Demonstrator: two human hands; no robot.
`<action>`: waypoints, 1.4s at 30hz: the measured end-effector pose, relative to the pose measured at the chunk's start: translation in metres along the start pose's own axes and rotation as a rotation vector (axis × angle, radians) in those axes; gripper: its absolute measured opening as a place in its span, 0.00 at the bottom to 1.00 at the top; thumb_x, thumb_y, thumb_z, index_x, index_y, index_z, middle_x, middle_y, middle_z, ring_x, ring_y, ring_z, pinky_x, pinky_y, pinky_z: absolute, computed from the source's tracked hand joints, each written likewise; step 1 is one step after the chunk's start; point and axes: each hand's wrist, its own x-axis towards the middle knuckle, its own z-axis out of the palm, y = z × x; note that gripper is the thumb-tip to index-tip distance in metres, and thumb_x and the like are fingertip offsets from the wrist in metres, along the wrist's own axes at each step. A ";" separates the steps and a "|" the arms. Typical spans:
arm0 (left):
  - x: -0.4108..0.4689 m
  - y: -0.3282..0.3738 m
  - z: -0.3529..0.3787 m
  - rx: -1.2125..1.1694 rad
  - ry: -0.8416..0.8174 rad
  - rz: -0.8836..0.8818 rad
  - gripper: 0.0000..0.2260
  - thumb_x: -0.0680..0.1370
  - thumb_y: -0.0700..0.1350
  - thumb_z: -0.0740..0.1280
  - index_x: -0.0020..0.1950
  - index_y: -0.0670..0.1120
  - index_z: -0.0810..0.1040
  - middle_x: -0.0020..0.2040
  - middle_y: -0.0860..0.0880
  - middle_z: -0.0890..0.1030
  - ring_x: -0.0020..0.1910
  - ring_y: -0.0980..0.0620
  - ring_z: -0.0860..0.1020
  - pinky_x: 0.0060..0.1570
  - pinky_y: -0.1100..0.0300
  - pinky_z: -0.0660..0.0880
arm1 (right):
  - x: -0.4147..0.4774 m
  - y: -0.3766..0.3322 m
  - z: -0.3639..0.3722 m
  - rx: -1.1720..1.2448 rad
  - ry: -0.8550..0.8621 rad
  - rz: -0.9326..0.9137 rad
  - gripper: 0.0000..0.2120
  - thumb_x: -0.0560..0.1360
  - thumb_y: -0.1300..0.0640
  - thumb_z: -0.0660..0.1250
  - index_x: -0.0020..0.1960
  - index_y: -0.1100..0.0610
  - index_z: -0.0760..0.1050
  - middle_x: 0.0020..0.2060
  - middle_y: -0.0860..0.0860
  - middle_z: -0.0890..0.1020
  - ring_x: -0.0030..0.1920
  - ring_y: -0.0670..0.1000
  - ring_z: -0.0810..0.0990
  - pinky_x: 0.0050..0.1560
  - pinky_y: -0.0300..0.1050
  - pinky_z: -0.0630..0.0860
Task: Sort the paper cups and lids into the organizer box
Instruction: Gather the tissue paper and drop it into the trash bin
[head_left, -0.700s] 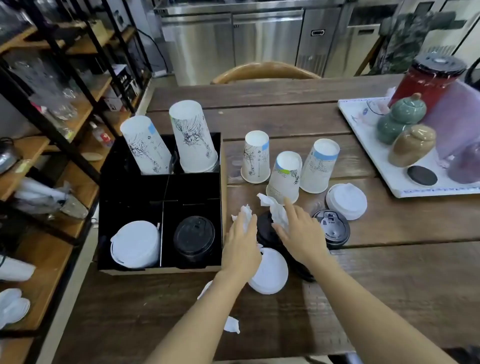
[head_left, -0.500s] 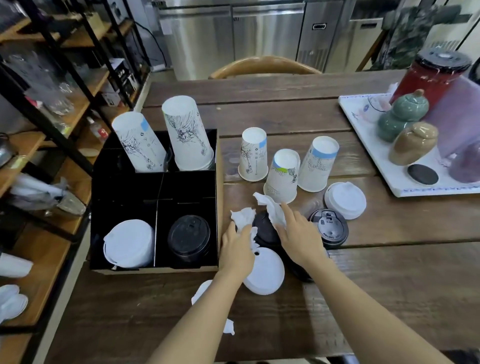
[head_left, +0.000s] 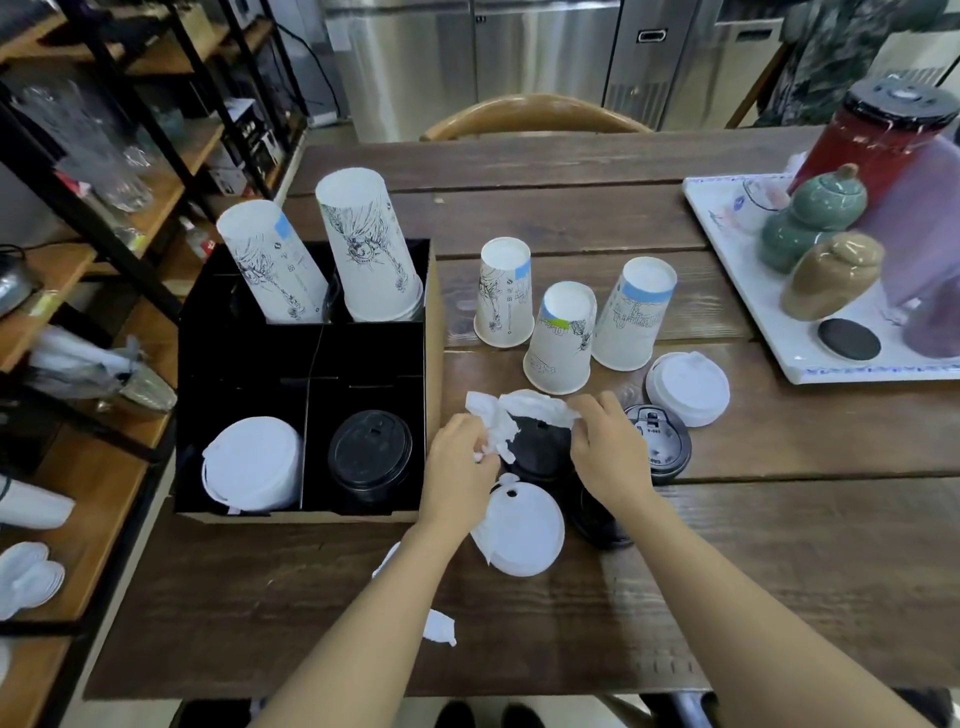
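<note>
A person's left hand (head_left: 460, 457) and right hand (head_left: 608, 449) each pinch an end of a crumpled white paper tissue (head_left: 511, 413), held over a stack of black plastic lids (head_left: 540, 452) on the dark wooden table (head_left: 779, 545). Three upturned white printed paper cups (head_left: 563, 338) stand just behind; a flat white plastic lid (head_left: 522, 527) lies below the hands. The black cardboard organizer box (head_left: 306, 384) sits to the left, already holding cups and lids. Lids look light, thin and springy, probably best gripped by the rim; cups likely crush easily
</note>
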 end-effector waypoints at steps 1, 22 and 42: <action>-0.002 0.004 -0.006 -0.023 0.046 0.001 0.18 0.72 0.32 0.62 0.30 0.48 0.58 0.32 0.53 0.64 0.32 0.54 0.62 0.30 0.65 0.60 | -0.001 -0.002 -0.002 0.023 0.017 0.001 0.13 0.76 0.64 0.56 0.58 0.62 0.73 0.52 0.60 0.74 0.48 0.64 0.76 0.44 0.54 0.72; -0.064 -0.004 -0.078 -0.769 0.434 -0.497 0.10 0.76 0.34 0.61 0.35 0.42 0.69 0.28 0.49 0.65 0.19 0.59 0.66 0.22 0.67 0.65 | -0.083 -0.103 0.021 0.516 -0.481 -0.468 0.14 0.69 0.60 0.59 0.47 0.61 0.81 0.30 0.36 0.75 0.32 0.38 0.75 0.33 0.30 0.67; -0.121 -0.063 -0.076 -0.989 0.432 -0.782 0.15 0.78 0.41 0.65 0.65 0.42 0.71 0.61 0.45 0.78 0.50 0.50 0.80 0.51 0.51 0.77 | -0.094 -0.091 0.068 0.006 -0.602 -0.330 0.33 0.70 0.38 0.65 0.68 0.53 0.61 0.51 0.56 0.81 0.50 0.57 0.79 0.48 0.50 0.75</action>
